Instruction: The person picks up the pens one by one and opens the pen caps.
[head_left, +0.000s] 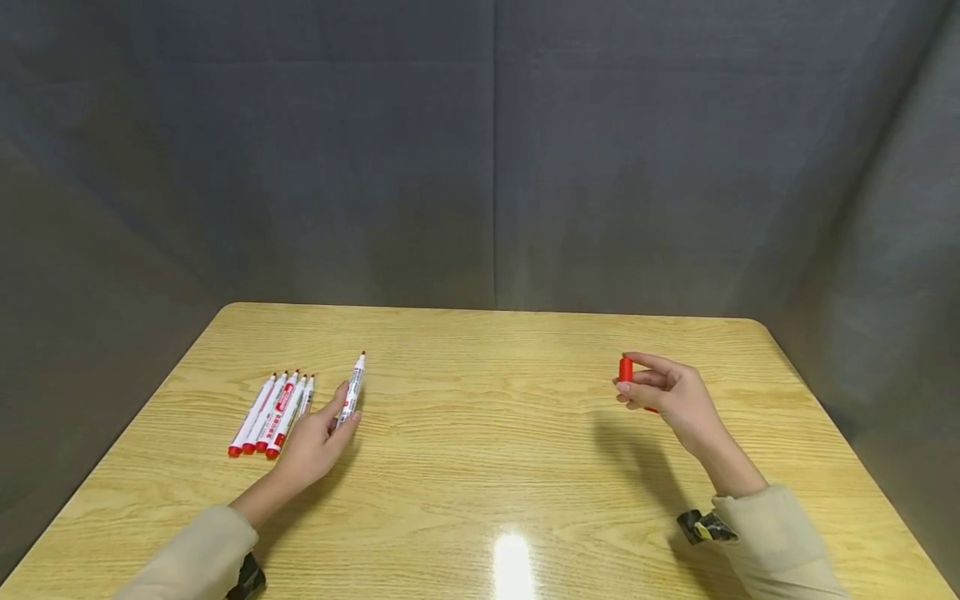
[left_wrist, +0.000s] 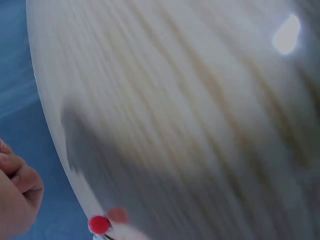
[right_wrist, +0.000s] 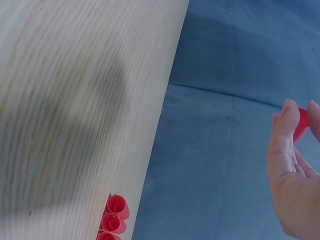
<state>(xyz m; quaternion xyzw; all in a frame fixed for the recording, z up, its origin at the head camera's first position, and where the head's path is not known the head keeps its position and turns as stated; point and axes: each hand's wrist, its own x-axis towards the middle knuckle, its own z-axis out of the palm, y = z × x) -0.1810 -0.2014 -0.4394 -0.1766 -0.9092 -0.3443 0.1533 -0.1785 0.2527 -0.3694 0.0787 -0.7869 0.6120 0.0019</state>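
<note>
Head view. Wooden table (head_left: 495,433) in front of grey fabric walls. Left hand (head_left: 315,442) low over the table's left part, fingers (head_left: 341,408) curled round the lower barrel of an uncapped white marker (head_left: 352,388); its red tip points away from the person, and the barrel seems to lie on or just above the table. Just to the left of that hand, a row of white markers (head_left: 272,413) lies side by side on the table, red ends toward the person, tips away; the nearest one is partly hidden behind the hand. Right hand (head_left: 671,396) is raised over the table's right part, well apart from the marker row, pinching a red cap (head_left: 626,369) between thumb and forefinger. More red shows under the palm; cannot tell what it is. Beige sleeves on both arms.

Left wrist view. Blurred. Pale table surface (left_wrist: 200,115) fills most of the frame, with a bright glare spot at upper right. Curled fingers (left_wrist: 17,192) at the left edge; a red round end (left_wrist: 99,224) at the bottom edge.

Right wrist view. Table edge (right_wrist: 165,125) against blue-grey cloth. The right hand (right_wrist: 295,175) at the right side, red cap (right_wrist: 301,124) nipped between its fingertips. Three red caps (right_wrist: 115,220) lie clustered at the table's bottom edge, open ends facing the camera.
</note>
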